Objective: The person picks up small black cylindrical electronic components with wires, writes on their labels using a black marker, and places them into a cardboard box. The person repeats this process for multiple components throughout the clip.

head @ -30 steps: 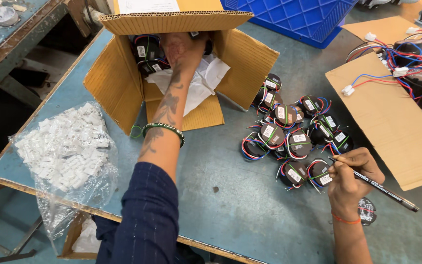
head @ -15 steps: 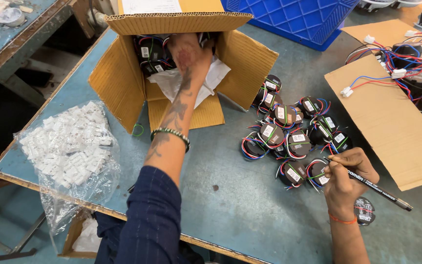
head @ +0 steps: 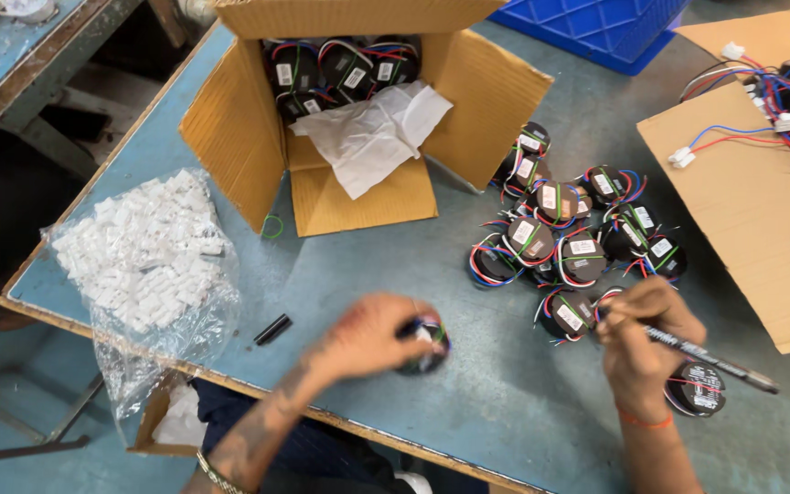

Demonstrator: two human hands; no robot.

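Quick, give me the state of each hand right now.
Left hand: closed around a round black wired coil on the blue table.
Right hand: closed on a black pen.

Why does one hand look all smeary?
In the head view, the left hand is motion-blurred, with the black wound coil it grips. The right hand holding the pen looks sharper; the cardboard box and coil pile are crisp, evenly lit.

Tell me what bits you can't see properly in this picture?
Head view only:
- Round black coil: mostly covered by the blurred left hand.
- Pen: tip hidden inside the right hand.
- Coils in the cardboard box: partly under white paper.
- Blue crate: cut off by top edge.
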